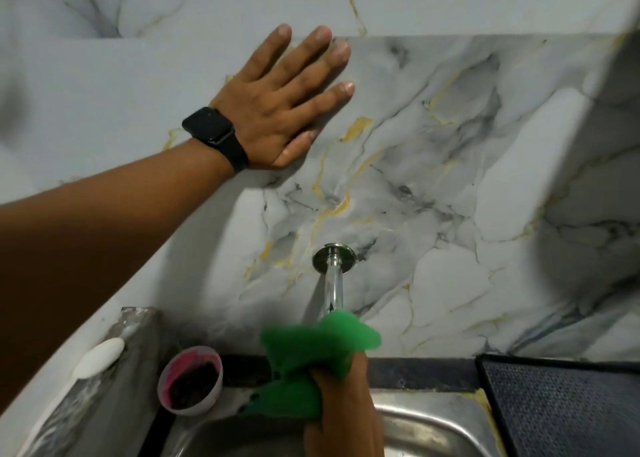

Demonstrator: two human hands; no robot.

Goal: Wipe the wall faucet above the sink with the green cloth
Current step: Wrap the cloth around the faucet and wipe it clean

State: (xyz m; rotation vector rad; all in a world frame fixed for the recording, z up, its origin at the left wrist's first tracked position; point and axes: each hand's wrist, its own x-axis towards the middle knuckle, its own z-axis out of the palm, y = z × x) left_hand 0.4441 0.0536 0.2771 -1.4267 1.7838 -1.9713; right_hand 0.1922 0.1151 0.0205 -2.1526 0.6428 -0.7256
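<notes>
A chrome wall faucet sticks out of the marbled wall, with its round flange against the tiles and its pipe pointing down over the steel sink. The green cloth is bunched over the faucet's lower end, hiding the spout. My right hand grips the cloth from below. My left hand, with a black watch on the wrist, lies flat on the wall above and to the left of the faucet, fingers spread.
A small white cup with pink and dark residue sits at the sink's left rim. A white soap bar lies on the grey ledge to the left. A dark mat covers the counter at the right.
</notes>
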